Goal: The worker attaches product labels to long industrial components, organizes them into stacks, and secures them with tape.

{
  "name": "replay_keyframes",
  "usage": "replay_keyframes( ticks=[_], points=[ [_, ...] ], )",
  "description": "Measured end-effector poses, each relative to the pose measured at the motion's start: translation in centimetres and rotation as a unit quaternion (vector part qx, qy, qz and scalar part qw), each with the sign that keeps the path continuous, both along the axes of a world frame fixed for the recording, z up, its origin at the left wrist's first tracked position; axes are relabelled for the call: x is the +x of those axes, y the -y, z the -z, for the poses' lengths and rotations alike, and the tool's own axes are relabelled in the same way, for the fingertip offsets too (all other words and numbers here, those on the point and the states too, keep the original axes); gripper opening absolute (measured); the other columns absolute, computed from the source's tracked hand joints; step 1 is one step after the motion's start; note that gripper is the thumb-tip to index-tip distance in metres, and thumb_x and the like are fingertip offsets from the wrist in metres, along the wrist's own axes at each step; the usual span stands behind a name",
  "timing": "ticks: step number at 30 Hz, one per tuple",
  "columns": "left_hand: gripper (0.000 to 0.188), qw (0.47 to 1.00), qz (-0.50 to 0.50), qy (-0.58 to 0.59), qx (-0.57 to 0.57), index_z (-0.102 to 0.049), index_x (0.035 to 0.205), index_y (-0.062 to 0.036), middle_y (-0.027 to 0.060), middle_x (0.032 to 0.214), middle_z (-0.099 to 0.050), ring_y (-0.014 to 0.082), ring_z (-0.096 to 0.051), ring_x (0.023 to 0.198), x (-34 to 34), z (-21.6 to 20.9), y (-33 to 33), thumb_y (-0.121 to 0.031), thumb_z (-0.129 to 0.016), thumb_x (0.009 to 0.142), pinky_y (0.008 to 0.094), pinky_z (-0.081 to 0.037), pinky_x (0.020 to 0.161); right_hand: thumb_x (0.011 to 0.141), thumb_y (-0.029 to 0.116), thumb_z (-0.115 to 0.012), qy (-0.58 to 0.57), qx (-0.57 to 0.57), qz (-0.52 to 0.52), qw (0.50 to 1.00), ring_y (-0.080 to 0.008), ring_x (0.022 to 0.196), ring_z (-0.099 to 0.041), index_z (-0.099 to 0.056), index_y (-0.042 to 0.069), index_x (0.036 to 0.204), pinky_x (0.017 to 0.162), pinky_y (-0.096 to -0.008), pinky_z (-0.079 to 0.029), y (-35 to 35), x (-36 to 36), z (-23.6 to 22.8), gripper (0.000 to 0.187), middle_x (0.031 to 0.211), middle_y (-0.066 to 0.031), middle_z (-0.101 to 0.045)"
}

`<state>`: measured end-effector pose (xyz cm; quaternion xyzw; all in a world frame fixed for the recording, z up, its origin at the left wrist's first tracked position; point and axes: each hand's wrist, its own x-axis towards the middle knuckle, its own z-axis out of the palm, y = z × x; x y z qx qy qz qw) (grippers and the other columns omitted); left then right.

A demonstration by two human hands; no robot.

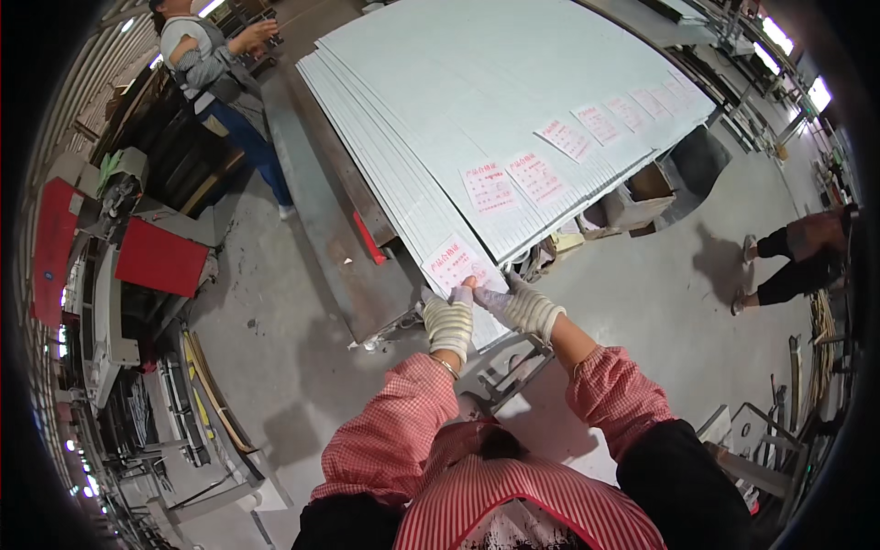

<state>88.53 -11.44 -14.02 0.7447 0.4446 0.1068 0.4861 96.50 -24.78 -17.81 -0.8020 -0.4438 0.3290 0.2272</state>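
A white paper label with red print (452, 259) lies at the near corner of a stack of thin, pale panels (412, 73). My left hand (446, 323), in a white ribbed glove, is closed on the label's near edge, a bare fingertip showing on the paper. My right hand (529, 309), gloved alike, grips the label's right lower side, its fingers pointing left and meeting those of the left hand. The undersides of the fingers are hidden. More labels, such as one near the front edge (492, 190), lie in a row along the panels' right edge.
The panels rest on a brown metal-edged table (344, 266) with a red piece (368, 238) at its side. A cardboard box (642, 199) sits under the right edge. One person (225, 82) stands at far left, another (793, 252) at right. Red-panelled machinery (160, 257) stands left.
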Motion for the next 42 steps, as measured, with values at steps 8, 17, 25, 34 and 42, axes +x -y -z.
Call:
replay_keyframes(
  ticks=[8, 17, 25, 34, 42],
  points=[
    [0.07, 0.985, -0.022, 0.147, -0.084, -0.05, 0.121, 0.0088, 0.0183, 0.107, -0.066, 0.0251, -0.064, 0.093, -3.4, 3.4, 4.4, -0.032, -0.082, 0.074, 0.035, -0.049, 0.084, 0.084, 0.063, -0.06, -0.305, -0.034, 0.266, 0.914, -0.0245, 0.089, -0.063, -0.029, -0.019, 0.136, 0.084, -0.033, -0.049, 4.4, -2.1, -1.9, 0.101, 0.097, -0.0216, -0.065],
    [0.065, 0.945, 0.002, 0.066, -0.32, -0.047, 0.125, 0.0007, 0.0105, 0.108, -0.066, 0.0192, -0.063, 0.091, -7.8, 2.0, 7.4, -0.017, -0.082, 0.074, 0.0336, -0.051, 0.082, 0.083, 0.059, -0.064, -0.043, -0.098, 0.234, 0.966, -0.0386, 0.115, -0.056, -0.03, -0.009, 0.143, 0.098, -0.0356, -0.043, 8.6, -6.2, -7.0, 0.097, 0.119, -0.0292, -0.059],
    [0.058, 0.88, -0.029, 0.128, -0.456, -0.048, 0.125, -0.0015, 0.0076, 0.111, -0.064, 0.0167, -0.061, 0.095, -6.0, 1.7, 6.1, -0.012, -0.079, 0.078, 0.0287, -0.05, 0.084, 0.088, 0.045, -0.066, -0.193, 0.018, 0.278, 0.941, -0.0173, 0.06, -0.059, -0.034, -0.01, 0.137, 0.055, -0.0333, -0.047, 7.0, -5.1, -5.6, 0.081, 0.068, -0.0109, -0.062],
    [0.074, 0.874, 0.022, 0.12, -0.471, -0.038, 0.134, -0.0026, 0.0102, 0.11, -0.062, 0.0202, -0.061, 0.099, -7.9, 0.9, 3.3, -0.018, -0.081, 0.077, 0.0316, -0.049, 0.087, 0.09, 0.025, -0.067, 0.078, 0.264, 0.288, 0.917, -0.0208, 0.113, -0.058, -0.038, -0.002, 0.141, 0.099, -0.0338, -0.044, 9.5, -6.2, -9.7, 0.065, 0.122, -0.0218, -0.06],
    [0.085, 0.783, 0.585, -0.185, 0.099, -0.043, 0.14, -0.0088, 0.0282, 0.126, -0.056, 0.0421, -0.056, 0.115, -25.5, 4.5, 1.3, -0.055, -0.069, 0.074, 0.046, -0.044, 0.099, 0.101, 0.027, -0.047, -0.293, 0.131, -0.156, 0.934, -0.0272, 0.128, -0.049, -0.046, 0.005, 0.14, 0.106, -0.0357, -0.04, 12.7, -24.5, -3.0, 0.045, 0.133, -0.0181, -0.054]
  ],
)
